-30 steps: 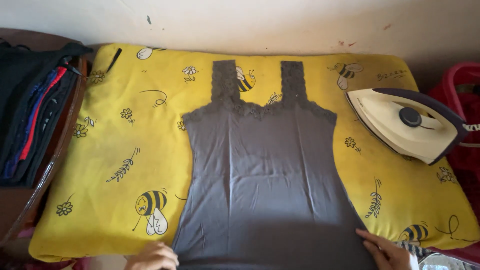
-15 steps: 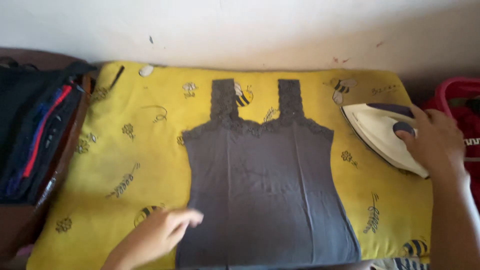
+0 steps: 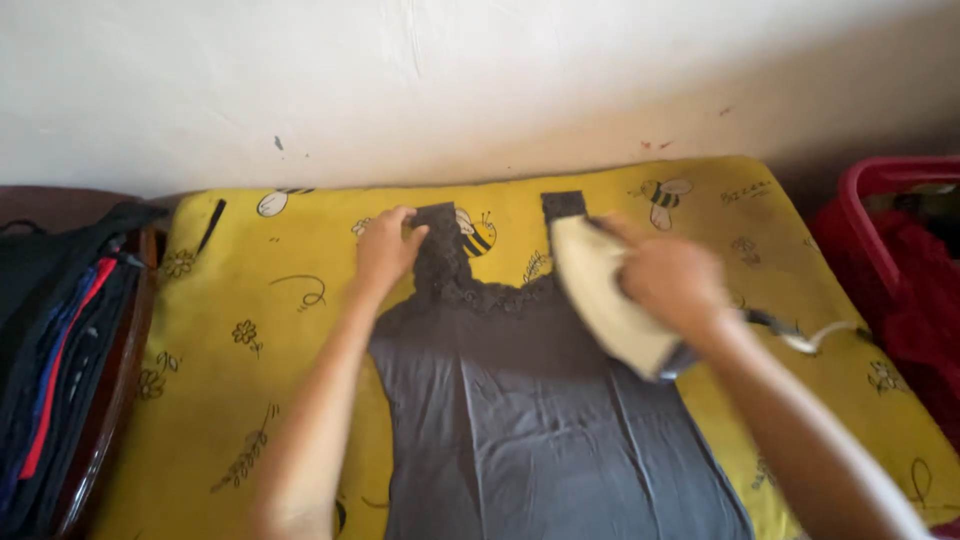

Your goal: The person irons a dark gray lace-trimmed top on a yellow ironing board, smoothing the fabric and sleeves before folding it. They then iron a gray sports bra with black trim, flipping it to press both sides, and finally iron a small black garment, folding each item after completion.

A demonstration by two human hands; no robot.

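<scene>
A grey sleeveless top (image 3: 530, 410) with lace straps lies flat on a yellow cloth (image 3: 260, 340) printed with bees and flowers. My left hand (image 3: 388, 245) rests on the top's left lace strap (image 3: 438, 250), pinning it against the cloth. My right hand (image 3: 672, 280) grips a cream-coloured iron (image 3: 610, 295), which sits tilted over the right strap and shoulder of the top. The right strap is mostly hidden under the iron; only its end (image 3: 563, 204) shows. The iron's cord (image 3: 800, 335) trails off to the right.
A stack of dark folded clothes (image 3: 55, 350) with red and blue trim lies on a wooden surface at the left. A red basket (image 3: 880, 190) holding red fabric stands at the right. A white wall (image 3: 480, 80) runs right behind the padded surface.
My right hand has lifted the iron from the right edge and brought it onto the top's right shoulder. My left hand has moved from the hem up to the left strap.
</scene>
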